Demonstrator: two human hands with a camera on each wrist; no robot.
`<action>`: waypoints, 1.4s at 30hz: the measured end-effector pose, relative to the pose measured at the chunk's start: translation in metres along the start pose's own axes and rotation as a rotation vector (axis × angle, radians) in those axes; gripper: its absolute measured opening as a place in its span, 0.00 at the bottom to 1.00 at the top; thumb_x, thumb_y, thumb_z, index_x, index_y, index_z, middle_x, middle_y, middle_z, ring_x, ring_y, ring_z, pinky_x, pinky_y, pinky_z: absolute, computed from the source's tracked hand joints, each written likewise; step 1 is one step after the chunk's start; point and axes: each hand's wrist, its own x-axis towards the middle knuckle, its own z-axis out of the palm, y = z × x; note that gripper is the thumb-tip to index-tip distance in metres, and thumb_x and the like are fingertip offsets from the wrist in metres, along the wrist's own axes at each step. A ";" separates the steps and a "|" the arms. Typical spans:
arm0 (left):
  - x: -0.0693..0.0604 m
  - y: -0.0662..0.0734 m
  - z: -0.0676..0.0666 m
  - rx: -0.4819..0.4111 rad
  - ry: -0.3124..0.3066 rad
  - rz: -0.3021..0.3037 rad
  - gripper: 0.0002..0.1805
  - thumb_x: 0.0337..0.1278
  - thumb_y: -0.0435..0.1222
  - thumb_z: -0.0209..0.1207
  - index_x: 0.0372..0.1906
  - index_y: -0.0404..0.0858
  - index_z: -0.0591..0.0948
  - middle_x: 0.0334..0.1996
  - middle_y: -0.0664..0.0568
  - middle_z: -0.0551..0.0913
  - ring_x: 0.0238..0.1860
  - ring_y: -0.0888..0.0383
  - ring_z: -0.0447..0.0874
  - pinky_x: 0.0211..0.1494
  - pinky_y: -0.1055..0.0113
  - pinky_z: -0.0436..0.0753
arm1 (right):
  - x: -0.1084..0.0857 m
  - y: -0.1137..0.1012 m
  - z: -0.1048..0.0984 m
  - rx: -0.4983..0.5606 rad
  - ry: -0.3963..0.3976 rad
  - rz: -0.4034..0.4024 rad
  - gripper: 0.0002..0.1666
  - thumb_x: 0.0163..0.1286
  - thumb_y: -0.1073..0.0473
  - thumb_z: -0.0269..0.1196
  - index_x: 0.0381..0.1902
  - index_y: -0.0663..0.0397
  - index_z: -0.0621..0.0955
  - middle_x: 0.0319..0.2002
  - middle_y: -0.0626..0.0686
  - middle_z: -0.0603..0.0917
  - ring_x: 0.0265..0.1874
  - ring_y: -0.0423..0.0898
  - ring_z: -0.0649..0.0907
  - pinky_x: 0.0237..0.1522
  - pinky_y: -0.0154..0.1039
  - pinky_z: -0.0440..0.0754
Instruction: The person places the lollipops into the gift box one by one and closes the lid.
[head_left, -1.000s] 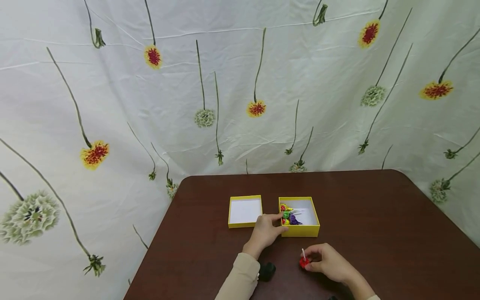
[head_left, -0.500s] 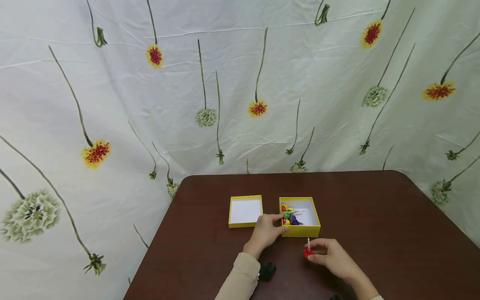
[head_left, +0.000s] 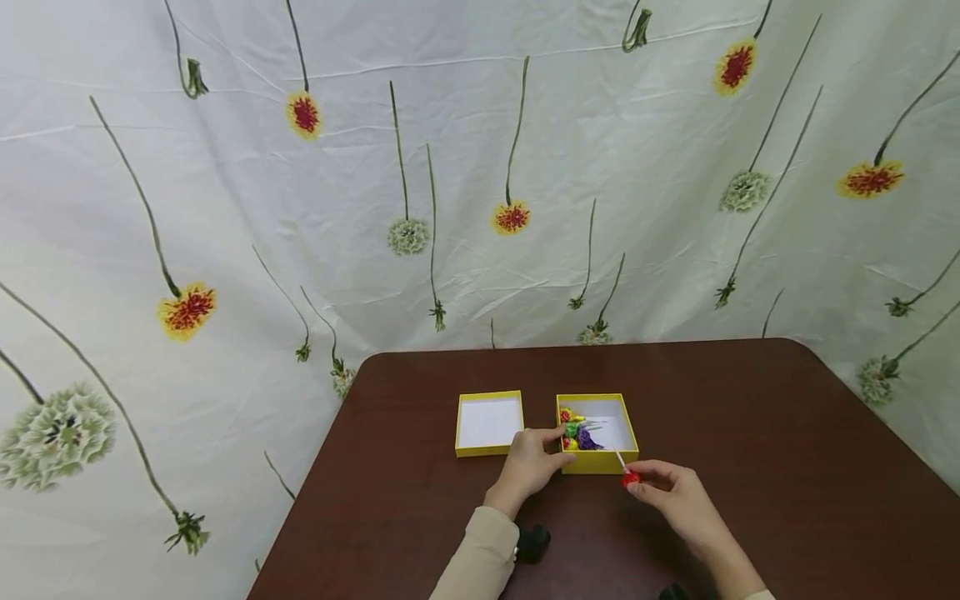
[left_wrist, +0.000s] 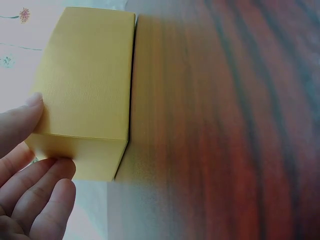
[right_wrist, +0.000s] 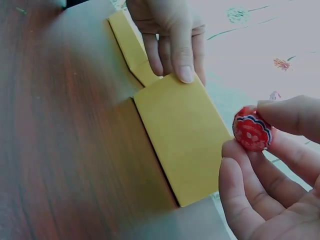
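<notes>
A yellow box [head_left: 600,463] with a white inside stands on the table, several wrapped lollipops [head_left: 587,439] lying along its left side. My left hand [head_left: 531,463] holds the box's near left corner. In the left wrist view, its thumb [left_wrist: 22,125] touches the front wall while the other fingers bend against the side wall. Just in front of the box's near right corner, my right hand [head_left: 675,496] pinches a red lollipop [head_left: 631,478] by its wrapped head, the white stick tilted up toward the box. The right wrist view shows this red candy [right_wrist: 252,131] between thumb and fingers.
To the left of the box lies a shallow yellow lid [head_left: 491,423], white inside facing up. The dark brown table [head_left: 420,517] ends at a flower-print cloth [head_left: 465,275] hanging behind it. A black object [head_left: 534,543] is by the left sleeve.
My right hand has moved forward and slightly right, bringing the red lollipop up to the box's front. Its stick has tipped from upright toward the box. My left hand has stayed on the box.
</notes>
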 end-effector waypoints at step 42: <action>-0.003 0.002 -0.002 0.001 0.005 0.014 0.27 0.57 0.40 0.70 0.62 0.38 0.82 0.59 0.47 0.84 0.60 0.45 0.82 0.60 0.53 0.83 | 0.028 -0.046 -0.002 -0.060 0.338 0.009 0.21 0.68 0.65 0.66 0.57 0.62 0.77 0.58 0.62 0.81 0.41 0.29 0.82 0.45 0.22 0.82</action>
